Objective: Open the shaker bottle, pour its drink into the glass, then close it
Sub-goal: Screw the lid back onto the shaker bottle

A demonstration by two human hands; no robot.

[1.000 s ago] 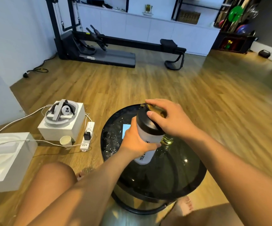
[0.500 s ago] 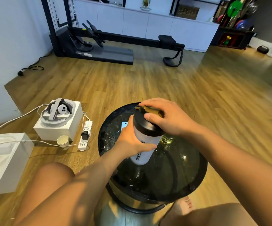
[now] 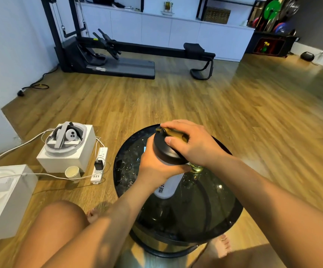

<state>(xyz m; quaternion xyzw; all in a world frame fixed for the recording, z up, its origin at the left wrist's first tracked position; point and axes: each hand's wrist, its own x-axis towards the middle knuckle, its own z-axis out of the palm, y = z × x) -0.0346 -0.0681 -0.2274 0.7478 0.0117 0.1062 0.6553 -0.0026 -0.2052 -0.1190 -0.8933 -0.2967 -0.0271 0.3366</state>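
**A:** Where is the shaker bottle (image 3: 167, 187)?

**B:** Over the left half of the round dark glass table (image 3: 217, 225), leaning with its top toward the far edge. I cannot tell whether its base touches the tabletop.

**A:** What has hold of it?

**B:** The left hand (image 3: 156, 167) is wrapped round the pale body just under the black lid (image 3: 161, 149), with the thumb across the near side and the fingers curled behind.

**A:** And the right hand?

**B:** The right hand (image 3: 193, 145) sits on top of the lid. Its fingers are curled over the olive flip cap (image 3: 173, 132) and its thumb presses the lid's black side. The lid is on the bottle.

**A:** Any sign of the glass?

**B:** The glass (image 3: 196, 168) is just beside the bottle on its right, toward the middle of the table. Only a small piece shows under the right wrist, and it looks yellowish.

**A:** What lies off the table?

**B:** On the wooden floor (image 3: 253, 113) to the left there is a white box (image 3: 67, 161) carrying a headset (image 3: 65, 136), with a paper cup (image 3: 72, 172) in front of it. A white power strip (image 3: 99, 165) lies between the box and the table's left edge.
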